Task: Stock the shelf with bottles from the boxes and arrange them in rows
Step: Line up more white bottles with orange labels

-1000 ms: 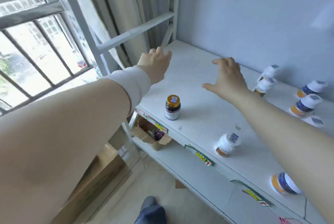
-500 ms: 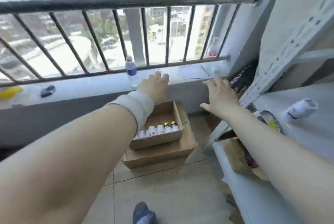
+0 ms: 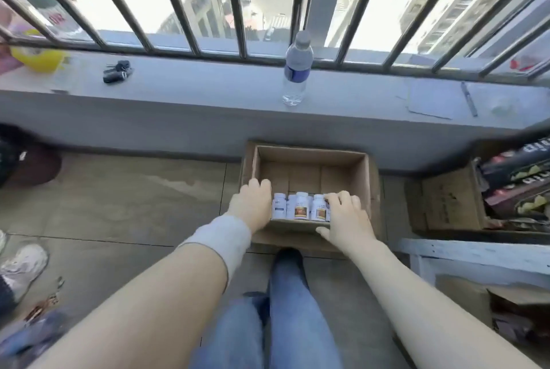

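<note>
From my head camera, looking down: the open cardboard box [image 3: 309, 160] sits on the floor below the window ledge [image 3: 208, 95], on top of a flatter box [image 3: 297, 239] whose edges are all that shows. The white bottles [image 3: 301, 205] stand in one row against the box's near wall; three are plain to see, and any beyond them are covered by my right hand [image 3: 345, 214]. Its fingers bend over the caps at the row's right end while the thumb lies outside the wall, so I cannot tell if it grips anything. My left hand [image 3: 253, 205] is at the row's left end, fingertips hidden inside the box, grip unclear too. A water bottle [image 3: 296, 71] stands on the ledge. The shelf frame [image 3: 476, 252] is cut off at the right edge
</note>
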The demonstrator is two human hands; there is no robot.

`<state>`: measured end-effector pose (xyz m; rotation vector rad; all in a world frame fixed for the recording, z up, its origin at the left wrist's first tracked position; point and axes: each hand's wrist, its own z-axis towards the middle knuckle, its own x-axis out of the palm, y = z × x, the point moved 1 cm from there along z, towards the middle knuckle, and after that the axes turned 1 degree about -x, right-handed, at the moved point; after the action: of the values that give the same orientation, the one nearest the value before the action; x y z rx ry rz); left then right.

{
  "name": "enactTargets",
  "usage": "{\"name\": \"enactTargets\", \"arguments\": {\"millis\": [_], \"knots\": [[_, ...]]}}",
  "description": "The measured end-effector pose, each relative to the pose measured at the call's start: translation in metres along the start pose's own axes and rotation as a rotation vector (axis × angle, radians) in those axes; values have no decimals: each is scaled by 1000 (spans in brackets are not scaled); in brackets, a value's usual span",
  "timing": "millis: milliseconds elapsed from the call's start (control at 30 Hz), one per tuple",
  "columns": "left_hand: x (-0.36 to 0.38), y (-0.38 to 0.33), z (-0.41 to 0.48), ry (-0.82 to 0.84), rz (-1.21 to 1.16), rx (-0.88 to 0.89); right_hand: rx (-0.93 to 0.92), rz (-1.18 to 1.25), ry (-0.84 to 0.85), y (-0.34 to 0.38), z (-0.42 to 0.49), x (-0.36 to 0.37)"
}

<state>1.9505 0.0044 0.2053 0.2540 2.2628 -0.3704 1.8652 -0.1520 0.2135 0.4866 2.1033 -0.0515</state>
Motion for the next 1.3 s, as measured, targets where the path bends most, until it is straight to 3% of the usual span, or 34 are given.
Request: {"name": "enactTargets", "arguments": {"millis": [200, 433, 567, 733, 900, 1033, 1167, 1300], "knots": [[76, 2, 76, 213, -180, -89, 166, 187, 160, -30, 75, 80], [158, -15, 205, 310, -471, -156, 411, 294, 130, -70, 183, 166], [186, -25, 239, 339, -474, -177, 363, 1, 51, -70, 204, 194], [200, -30, 243, 342, -568, -202, 424, -140, -79, -64, 207, 211], [202, -28, 243, 369, -669, -237, 380, -242, -68, -67, 210, 211], [201, -22, 240, 357, -761, -266, 418, -198, -95, -71, 211, 212], [197, -11, 237, 298, -891, -298, 288, 6, -5, -75, 212, 209], [187, 0, 235, 210, -968, -296, 228, -8, -15, -71, 212, 209]]}}
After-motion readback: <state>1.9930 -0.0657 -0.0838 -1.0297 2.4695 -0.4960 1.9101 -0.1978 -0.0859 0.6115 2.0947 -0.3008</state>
